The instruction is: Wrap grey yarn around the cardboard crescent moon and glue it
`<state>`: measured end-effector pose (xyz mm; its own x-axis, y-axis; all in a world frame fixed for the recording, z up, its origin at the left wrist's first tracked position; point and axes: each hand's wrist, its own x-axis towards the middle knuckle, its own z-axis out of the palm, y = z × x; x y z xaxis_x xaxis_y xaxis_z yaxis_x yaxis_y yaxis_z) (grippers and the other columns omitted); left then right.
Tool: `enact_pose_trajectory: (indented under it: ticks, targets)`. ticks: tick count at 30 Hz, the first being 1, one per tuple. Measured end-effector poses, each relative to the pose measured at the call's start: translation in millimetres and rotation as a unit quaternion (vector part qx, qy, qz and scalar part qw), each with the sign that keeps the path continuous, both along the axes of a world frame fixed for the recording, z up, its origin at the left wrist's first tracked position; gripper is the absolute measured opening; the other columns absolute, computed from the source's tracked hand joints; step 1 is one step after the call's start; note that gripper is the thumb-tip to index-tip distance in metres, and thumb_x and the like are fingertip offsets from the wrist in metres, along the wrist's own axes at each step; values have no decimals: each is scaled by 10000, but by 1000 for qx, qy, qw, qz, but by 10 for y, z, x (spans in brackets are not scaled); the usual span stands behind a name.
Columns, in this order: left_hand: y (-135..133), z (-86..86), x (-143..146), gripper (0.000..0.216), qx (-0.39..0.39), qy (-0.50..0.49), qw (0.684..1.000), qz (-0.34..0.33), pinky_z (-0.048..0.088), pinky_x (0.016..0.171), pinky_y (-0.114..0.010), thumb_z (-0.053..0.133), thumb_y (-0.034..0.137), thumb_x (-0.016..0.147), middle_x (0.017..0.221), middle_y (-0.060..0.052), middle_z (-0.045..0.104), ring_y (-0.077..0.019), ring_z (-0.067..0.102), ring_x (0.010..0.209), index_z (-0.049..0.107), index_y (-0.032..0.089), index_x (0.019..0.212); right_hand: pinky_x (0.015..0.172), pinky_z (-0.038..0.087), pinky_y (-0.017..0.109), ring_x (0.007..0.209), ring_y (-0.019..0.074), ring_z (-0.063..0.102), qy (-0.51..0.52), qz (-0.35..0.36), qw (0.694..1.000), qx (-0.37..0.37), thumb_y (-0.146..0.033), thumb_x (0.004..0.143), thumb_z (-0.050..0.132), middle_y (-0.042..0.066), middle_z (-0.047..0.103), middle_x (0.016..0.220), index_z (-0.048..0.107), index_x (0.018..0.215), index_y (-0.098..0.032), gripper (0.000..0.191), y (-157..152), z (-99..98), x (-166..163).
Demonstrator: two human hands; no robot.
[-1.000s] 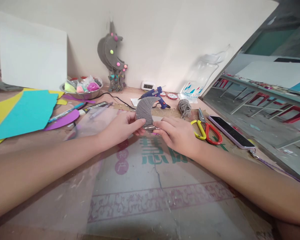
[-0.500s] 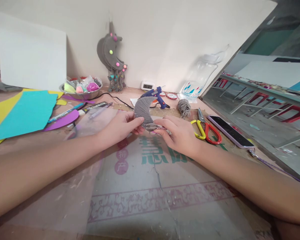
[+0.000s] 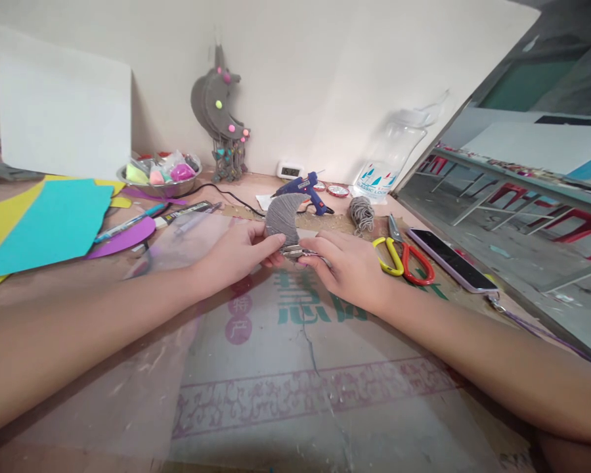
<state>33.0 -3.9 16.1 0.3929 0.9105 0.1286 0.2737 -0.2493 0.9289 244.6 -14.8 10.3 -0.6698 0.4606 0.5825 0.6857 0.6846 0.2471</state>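
Note:
My left hand (image 3: 249,253) pinches the lower left side of a crescent moon (image 3: 282,215) wound in grey yarn, thumb on its front. It is held up above the printed cardboard. My right hand (image 3: 347,259) is closed around a small silver tool (image 3: 295,251) that looks like nail clippers. The tool's front end lies against the crescent's bottom tip; whether it bites on a thread is too small to see. Behind the crescent rests a blue glue gun (image 3: 305,187). A ball of grey yarn (image 3: 361,213) sits beyond my right hand.
Scissors (image 3: 404,256) with yellow and red handles and a phone (image 3: 450,259) lie at the right. A clear jug (image 3: 389,154) stands against the wall. Leftward are coloured sheets (image 3: 49,226), pens and a metal bowl (image 3: 160,187). A decorated grey moon (image 3: 217,98) hangs on the wall.
The silver tool at the crescent's bottom tip has turned slightly in my right hand. Both hands keep their grip and have barely shifted.

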Motion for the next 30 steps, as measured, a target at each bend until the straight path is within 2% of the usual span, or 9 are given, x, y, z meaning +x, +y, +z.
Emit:
enact_pose_trajectory:
  ticks: [9,15,21,25,28,30]
  targets:
    - [11,-16,8,270,-22,-15,999,-18,521,662,-265,531,413,838,724,-26,689,-146,640,673,640,167,862,623,361,266,745,148,565,-14,1,1000,5,-321,946,452,21,637,786,611,981,-173,220,5,0,3]
    - [13,-16,1,268,-21,-14,1000,-14,519,664,-275,541,427,828,719,-24,692,-153,642,674,632,175,817,615,365,262,741,146,571,-21,8,1000,7,-294,944,457,19,636,780,610,990,-175,199,12,2,12]
    - [-9,26,-2,246,-24,-25,999,14,504,651,-252,531,381,847,679,-13,668,-142,635,666,602,174,735,642,421,257,725,149,590,39,55,998,11,-314,906,528,40,650,826,591,1038,-163,210,5,-13,44]
    - [1,30,9,251,-25,-31,999,23,499,662,-250,506,369,865,703,-15,678,-139,636,676,603,169,749,673,458,271,734,156,612,129,27,989,-64,-332,882,554,56,674,894,580,1090,-163,269,12,-26,65]
    - [0,34,12,262,-18,-19,999,29,488,657,-241,500,363,874,707,-20,673,-134,625,677,598,156,748,668,475,280,737,163,620,205,-19,966,-154,-388,840,598,57,682,941,591,1105,-178,339,39,-33,64]
    - [-8,39,7,265,-12,-12,999,28,479,652,-234,497,361,878,712,-23,670,-131,619,681,595,152,748,634,470,271,707,160,612,234,-31,947,-217,-395,804,634,47,689,901,634,1033,-182,312,64,-35,48]
